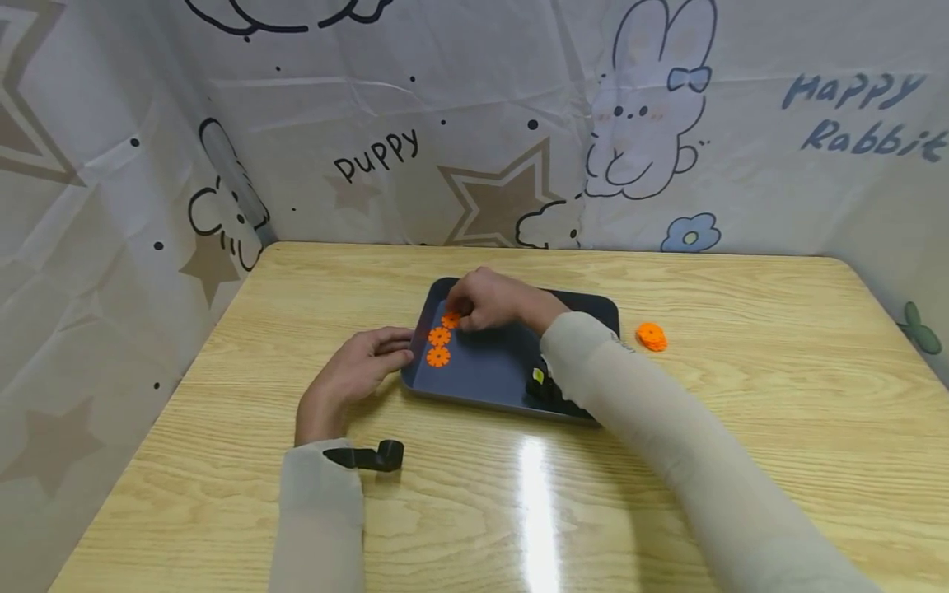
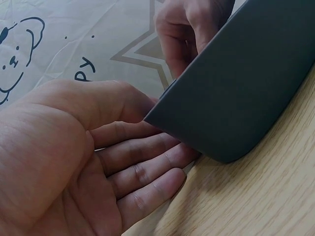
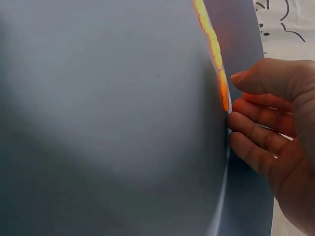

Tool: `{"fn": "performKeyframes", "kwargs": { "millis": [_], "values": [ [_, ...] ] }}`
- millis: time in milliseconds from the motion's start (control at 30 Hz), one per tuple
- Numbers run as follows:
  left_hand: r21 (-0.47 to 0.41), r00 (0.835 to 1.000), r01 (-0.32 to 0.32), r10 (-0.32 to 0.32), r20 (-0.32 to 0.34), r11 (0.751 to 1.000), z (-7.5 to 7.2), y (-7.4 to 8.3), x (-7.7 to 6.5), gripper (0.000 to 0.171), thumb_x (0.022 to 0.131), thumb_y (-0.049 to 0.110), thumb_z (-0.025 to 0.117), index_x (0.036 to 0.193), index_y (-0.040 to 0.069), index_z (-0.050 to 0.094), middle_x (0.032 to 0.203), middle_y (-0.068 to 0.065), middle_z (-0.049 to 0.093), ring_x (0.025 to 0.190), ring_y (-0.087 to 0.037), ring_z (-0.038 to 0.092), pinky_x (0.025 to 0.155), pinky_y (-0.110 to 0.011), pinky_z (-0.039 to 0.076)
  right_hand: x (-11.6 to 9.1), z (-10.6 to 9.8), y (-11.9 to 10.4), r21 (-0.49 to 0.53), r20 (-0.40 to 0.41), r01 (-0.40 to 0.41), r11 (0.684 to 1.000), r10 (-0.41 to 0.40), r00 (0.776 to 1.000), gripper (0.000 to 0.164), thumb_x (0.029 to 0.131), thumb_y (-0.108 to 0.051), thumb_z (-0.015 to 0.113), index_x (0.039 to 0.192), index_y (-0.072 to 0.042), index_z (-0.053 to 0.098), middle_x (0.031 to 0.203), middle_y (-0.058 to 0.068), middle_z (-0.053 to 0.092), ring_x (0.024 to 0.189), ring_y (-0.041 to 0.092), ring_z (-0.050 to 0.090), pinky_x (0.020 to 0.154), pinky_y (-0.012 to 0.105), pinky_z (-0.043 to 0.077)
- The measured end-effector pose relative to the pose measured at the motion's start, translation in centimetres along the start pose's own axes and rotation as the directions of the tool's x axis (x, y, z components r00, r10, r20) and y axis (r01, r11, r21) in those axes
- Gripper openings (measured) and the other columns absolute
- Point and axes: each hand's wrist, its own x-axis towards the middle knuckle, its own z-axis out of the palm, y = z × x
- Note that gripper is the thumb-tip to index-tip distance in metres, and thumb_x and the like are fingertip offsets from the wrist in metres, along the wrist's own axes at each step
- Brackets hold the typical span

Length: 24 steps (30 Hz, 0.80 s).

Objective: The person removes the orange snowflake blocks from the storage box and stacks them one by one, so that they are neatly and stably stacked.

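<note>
Three flat orange notched discs (image 1: pixel 438 357) lie in a row along the left side of a dark grey baking tray (image 1: pixel 474 389). My right hand (image 1: pixel 489 299) reaches over the tray to the farthest disc (image 1: pixel 451 319). In the right wrist view, thumb and fingertips hover close around the end of the disc row (image 3: pixel 224 91), apart from each other. My left hand (image 1: pixel 363 366) rests against the tray's left wall, fingers extended. Its thumb touches the rim in the left wrist view, and the tray (image 2: pixel 231 98) hides some of the fingertips.
A small pile of orange discs (image 1: pixel 652 336) lies on the wooden table (image 1: pixel 741 395) right of the tray. Dark wrist camera mounts (image 1: pixel 378 456) sit on both sleeves. A printed cloth (image 1: pixel 334 99) hangs behind the table and along its left side.
</note>
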Motion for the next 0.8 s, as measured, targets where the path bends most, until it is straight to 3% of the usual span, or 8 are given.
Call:
{"fn": "performKeyframes", "kwargs": {
  "millis": [367,800],
  "values": [
    [-0.011,1.0,0.006,-0.006,0.001,1.0,-0.05,-0.05,0.0,0.039,0.102,0.016,0.06,0.14,0.008,0.058,0.132,-0.011,0.062,0.122,-0.026,0.057,0.106,-0.046,0.04,0.59,0.25,-0.29,-0.035,0.022,-0.021,0.999,0.021,1.0,0.022,0.085,-0.01,0.075,0.107,-0.006,0.074,0.099,0.005,0.069,0.087,0.018,0.062,0.08,0.033,0.052],
    [0.003,1.0,-0.005,0.005,0.003,1.0,-0.13,-0.03,-0.01,0.038,0.103,0.018,0.059,0.14,0.007,0.058,0.134,-0.012,0.061,0.125,-0.027,0.055,0.107,-0.047,0.039,0.57,0.51,-0.16,-0.001,0.034,-0.053,0.999,0.053,0.998,0.029,0.085,-0.01,0.077,0.114,-0.005,0.073,0.105,0.005,0.07,0.091,0.016,0.064,0.083,0.031,0.053]
  ]
}}
